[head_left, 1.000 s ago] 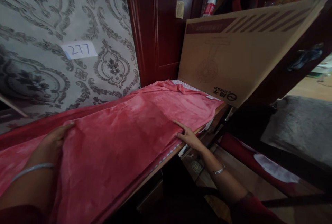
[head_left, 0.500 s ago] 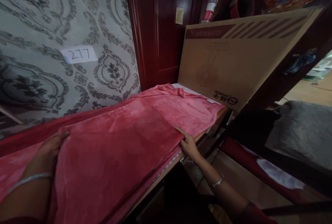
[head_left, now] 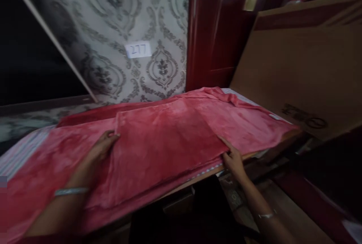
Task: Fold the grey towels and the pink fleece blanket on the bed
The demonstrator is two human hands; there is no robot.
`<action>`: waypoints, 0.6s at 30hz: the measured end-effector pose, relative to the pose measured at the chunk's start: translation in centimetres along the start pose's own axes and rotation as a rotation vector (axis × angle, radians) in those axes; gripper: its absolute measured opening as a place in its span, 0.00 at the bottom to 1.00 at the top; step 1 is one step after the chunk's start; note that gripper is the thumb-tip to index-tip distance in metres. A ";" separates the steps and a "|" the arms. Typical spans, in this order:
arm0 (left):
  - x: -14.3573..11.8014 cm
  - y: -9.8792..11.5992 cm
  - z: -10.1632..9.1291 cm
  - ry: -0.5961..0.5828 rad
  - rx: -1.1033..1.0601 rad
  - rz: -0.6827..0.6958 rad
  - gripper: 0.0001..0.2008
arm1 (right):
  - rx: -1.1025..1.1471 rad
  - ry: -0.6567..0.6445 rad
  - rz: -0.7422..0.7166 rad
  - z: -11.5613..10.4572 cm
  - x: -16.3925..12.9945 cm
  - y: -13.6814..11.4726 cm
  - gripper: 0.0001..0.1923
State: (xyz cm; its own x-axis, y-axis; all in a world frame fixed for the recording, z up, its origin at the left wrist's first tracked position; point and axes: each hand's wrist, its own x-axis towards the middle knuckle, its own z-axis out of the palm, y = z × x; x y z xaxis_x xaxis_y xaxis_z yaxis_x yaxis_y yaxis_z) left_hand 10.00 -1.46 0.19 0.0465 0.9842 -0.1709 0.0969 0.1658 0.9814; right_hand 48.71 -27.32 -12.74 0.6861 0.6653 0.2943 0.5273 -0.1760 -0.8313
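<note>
- The right hand [head_left: 233, 160] pinches the near right corner of the folded top layer of the red cloth [head_left: 169, 138]; the grip is closed on the cloth edge.
- The left hand [head_left: 103, 145] lies flat with open fingers on the left edge of the same layer, holding nothing.
- The cloth is spread on the worktop [head_left: 285, 135], and its long axis runs left to right, between both hands.
- Both forearms reach forward, each with a bracelet; the right wrist is lower, beside the worktop edge.
- A cardboard box [head_left: 296, 66] leans at the right end.
</note>
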 end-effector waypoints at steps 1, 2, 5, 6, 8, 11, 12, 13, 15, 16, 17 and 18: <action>-1.2 -0.7 -0.5 0.006 -0.015 -0.001 0.23 | -0.011 -0.012 0.004 -0.2 -0.1 0.1 0.38; -2.3 -1.4 -1.0 0.012 -0.027 0.004 0.24 | -0.012 -0.022 0.004 -0.3 -0.2 0.2 0.38; -5.6 -3.1 -1.9 -0.090 -0.024 0.026 0.24 | -0.003 -0.048 0.001 -0.7 -0.2 0.3 0.37; -6.4 -3.6 -2.0 -0.121 -0.014 0.024 0.24 | -0.009 -0.060 0.000 -0.7 -0.2 0.3 0.37; -7.4 -4.2 -2.1 -0.125 0.008 0.027 0.25 | -0.029 -0.062 0.004 -0.7 -0.2 0.2 0.37; -7.7 -5.0 -2.2 -0.055 -0.006 0.066 0.25 | -0.037 -0.016 0.003 -0.4 -0.3 0.0 0.36; -7.6 -5.2 -2.2 -0.025 -0.018 0.078 0.25 | -0.031 -0.008 -0.002 -0.3 -0.4 -0.1 0.36; -7.4 -5.4 -2.3 0.000 -0.029 0.085 0.25 | -0.023 -0.010 -0.008 -0.3 -0.5 -0.2 0.36; -7.1 -5.8 -2.4 0.031 -0.034 0.084 0.25 | -0.016 -0.011 -0.016 -0.1 -0.6 -0.5 0.35; -7.0 -6.0 -2.5 0.040 -0.029 0.081 0.24 | -0.015 -0.006 -0.017 -0.1 -0.7 -0.6 0.35; -6.9 -6.1 -2.6 0.049 -0.027 0.078 0.24 | -0.015 -0.002 -0.020 -0.1 -0.7 -0.7 0.35; -6.8 -6.2 -2.6 0.060 -0.026 0.076 0.25 | -0.011 0.003 -0.026 -0.1 -0.7 -0.8 0.35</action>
State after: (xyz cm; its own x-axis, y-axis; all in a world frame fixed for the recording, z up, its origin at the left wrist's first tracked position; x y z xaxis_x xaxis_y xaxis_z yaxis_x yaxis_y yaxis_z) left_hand 6.46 -9.06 -4.52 -0.0073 0.9958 -0.0909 0.0698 0.0911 0.9934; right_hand 47.85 -27.70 -12.22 0.6738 0.6676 0.3168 0.5504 -0.1673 -0.8180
